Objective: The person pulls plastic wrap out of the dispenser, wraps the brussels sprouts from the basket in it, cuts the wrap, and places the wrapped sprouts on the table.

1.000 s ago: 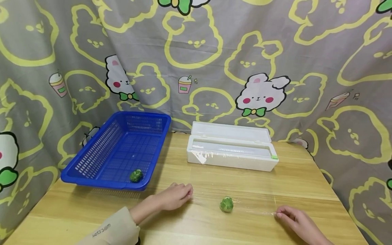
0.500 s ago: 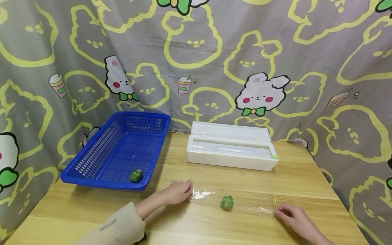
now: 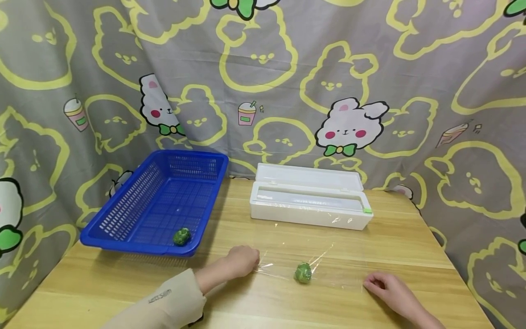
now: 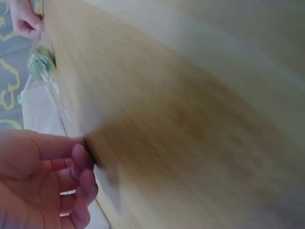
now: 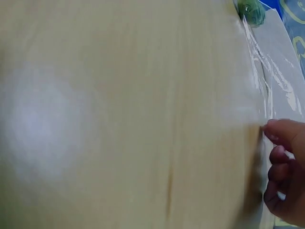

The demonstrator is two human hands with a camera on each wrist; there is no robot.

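A sheet of clear plastic wrap stretches from the white box toward the front of the table. My left hand pinches its front left corner; in the left wrist view the thumb meets the fingertips there. At the front right corner my right hand pinches the wrap between thumb and finger, as the right wrist view of that hand also shows. Between the hands sits a small round green vegetable like a Brussels sprout, with shiny creases of wrap running up to it.
A white wrap dispenser box stands behind, its lid raised and a green slider at its right end. To the left is a blue plastic basket holding another green vegetable. A patterned curtain hangs behind the table.
My left hand has shifted slightly with its corner of wrap. The right hand has drawn a little left. The creases in the wrap have moved and now gather by the vegetable.
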